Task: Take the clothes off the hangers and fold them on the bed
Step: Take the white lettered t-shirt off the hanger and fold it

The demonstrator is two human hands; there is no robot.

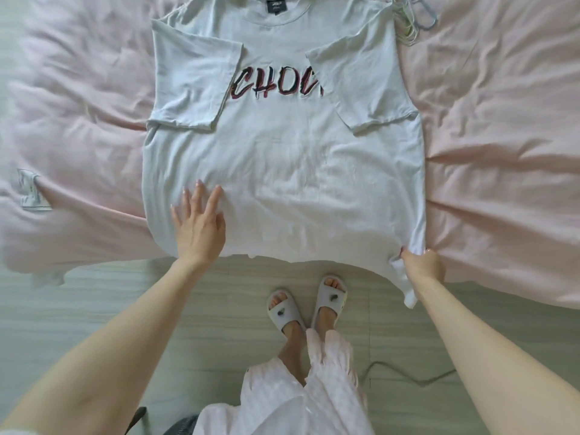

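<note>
— What is lowest in the frame?
— The pink garment (298,400) the person wears, cut off at the bottom edge.
— And the hands?
— The left hand (199,226) lies flat on the T-shirt (282,164), centre frame on the bed (502,152). The right hand (423,266) pinches its hem corner. The folded sleeves hide part of the print; the hangers (411,23), upper right, are half hidden.

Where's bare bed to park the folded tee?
Free: pink cover right of the tee, below the hangers; also left of the tee, above the small cloth. Crowded: centre, under the tee, left hand and right hand.
</note>
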